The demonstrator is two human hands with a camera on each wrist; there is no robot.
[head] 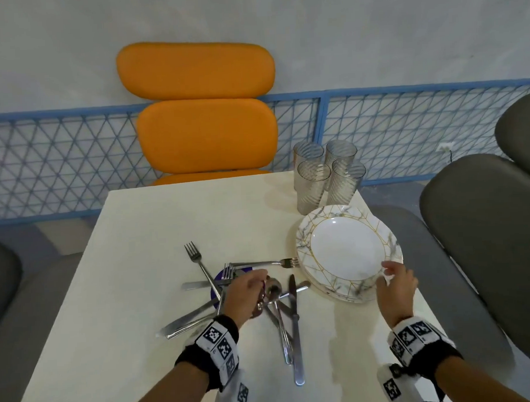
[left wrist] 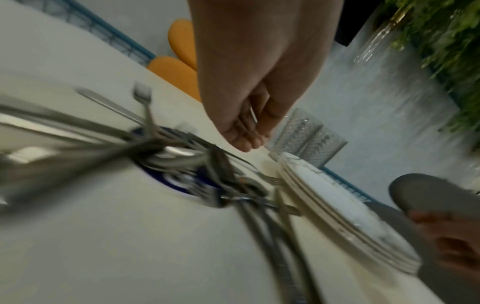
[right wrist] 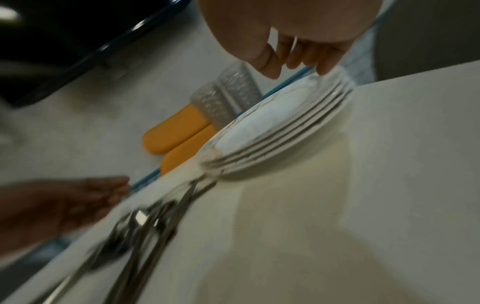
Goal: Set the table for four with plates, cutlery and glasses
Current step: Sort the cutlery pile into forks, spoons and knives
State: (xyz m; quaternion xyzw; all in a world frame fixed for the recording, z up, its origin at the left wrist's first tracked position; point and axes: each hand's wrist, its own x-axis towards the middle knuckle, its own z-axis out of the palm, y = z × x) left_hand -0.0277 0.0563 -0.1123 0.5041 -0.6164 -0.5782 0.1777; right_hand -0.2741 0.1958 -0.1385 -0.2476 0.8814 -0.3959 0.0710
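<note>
Right hand (head: 396, 281), fingers loosely spread, touches the stacked marble-patterned white plates (head: 344, 249) at lower right — left hand (head: 246, 292), relaxed, hovers over the heaped steel cutlery (head: 280, 303).

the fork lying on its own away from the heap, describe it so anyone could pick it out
On the white table, find the cutlery heap left of the plate stack. From its far left side one fork sticks out toward the orange chair. Unlike its neighbours, its tines point away from the person, clear of everything.
</note>
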